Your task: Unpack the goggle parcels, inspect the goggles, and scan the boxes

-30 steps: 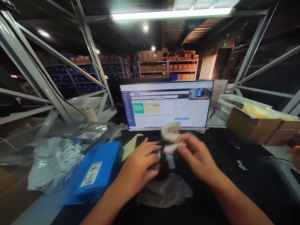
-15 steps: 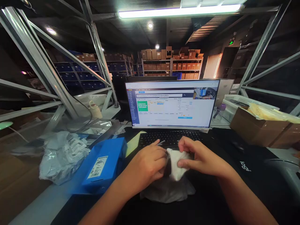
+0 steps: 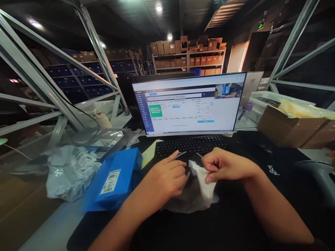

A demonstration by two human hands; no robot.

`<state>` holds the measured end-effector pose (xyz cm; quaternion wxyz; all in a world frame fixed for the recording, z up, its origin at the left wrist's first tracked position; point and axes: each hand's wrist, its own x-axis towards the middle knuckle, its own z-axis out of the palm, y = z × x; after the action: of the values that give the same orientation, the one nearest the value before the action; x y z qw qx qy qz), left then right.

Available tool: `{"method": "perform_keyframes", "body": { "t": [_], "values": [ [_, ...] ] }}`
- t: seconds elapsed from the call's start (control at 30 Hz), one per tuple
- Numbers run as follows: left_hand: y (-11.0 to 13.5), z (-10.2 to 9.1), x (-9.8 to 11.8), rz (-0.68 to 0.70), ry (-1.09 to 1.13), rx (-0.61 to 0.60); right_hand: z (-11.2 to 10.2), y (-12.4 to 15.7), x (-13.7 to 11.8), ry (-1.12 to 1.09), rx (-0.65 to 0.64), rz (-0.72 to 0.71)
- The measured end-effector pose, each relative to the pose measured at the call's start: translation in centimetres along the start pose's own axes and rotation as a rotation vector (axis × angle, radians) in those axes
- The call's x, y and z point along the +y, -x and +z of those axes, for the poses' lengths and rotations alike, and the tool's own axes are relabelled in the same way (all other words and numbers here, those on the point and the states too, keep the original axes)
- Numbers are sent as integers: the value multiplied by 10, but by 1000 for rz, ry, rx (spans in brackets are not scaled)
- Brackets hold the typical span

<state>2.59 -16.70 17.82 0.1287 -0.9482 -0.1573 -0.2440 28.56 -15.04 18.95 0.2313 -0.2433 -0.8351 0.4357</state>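
My right hand [image 3: 226, 165] pinches a crumpled white wrapping sheet [image 3: 205, 183], thin and soft, between thumb and bent fingers. To the left of it, my left hand [image 3: 167, 177] is closed with the fingers curled down; thin grey pieces [image 3: 180, 155] stick out by its fingers, and what it grips is mostly hidden. Another thin grey end [image 3: 199, 155] shows beside the right knuckles. Below both hands lies a translucent plastic bag [image 3: 184, 204] on the black desk mat [image 3: 196, 230]. A blue box [image 3: 120, 174] with a white label lies left of my left forearm.
Behind the hands are a black keyboard [image 3: 170, 148] and a lit monitor [image 3: 183, 108]. Crumpled plastic bags [image 3: 72, 174] lie at the left. Cardboard boxes [image 3: 280, 127] stand at the right, with a grey device [image 3: 318, 177] nearer. Metal posts [image 3: 96, 45] frame the desk.
My right hand has drawn the white sheet slightly right, stretching it longer and downward. My left hand stays in much the same place. The view has tilted down a little.
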Motion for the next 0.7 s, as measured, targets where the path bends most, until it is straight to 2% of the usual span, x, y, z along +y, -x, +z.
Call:
{"method": "perform_keyframes", "body": {
  "t": [0.07, 0.13, 0.2, 0.27, 0.37, 0.47, 0.53, 0.63, 0.7],
  "values": [
    [-1, 6, 2, 39, 16, -8, 16, -2, -6, 74, 33, -4],
    [-2, 12, 3, 69, 11, -9, 32, -5, -13, 169, 129, 8],
    [-3, 13, 3, 92, -1, -4, 38, -7, -16, 193, 161, 16],
    [-4, 8, 3, 86, 6, -9, 27, -4, -13, 112, 52, -9],
    [-5, -3, 5, 38, 27, 25, -4, 4, -3, -51, -137, -38],
    [-6, -5, 8, -5, 55, 26, -16, 6, 1, -115, -164, -3],
    [-6, -1, 9, -10, 85, -24, -5, 2, -1, -93, -106, -14],
    [-7, 8, 7, 46, 71, -24, 17, -9, -5, 26, 81, -36],
    [-7, 9, 4, 65, 45, -9, 21, -13, -4, 20, 107, -33]
  ]
}}
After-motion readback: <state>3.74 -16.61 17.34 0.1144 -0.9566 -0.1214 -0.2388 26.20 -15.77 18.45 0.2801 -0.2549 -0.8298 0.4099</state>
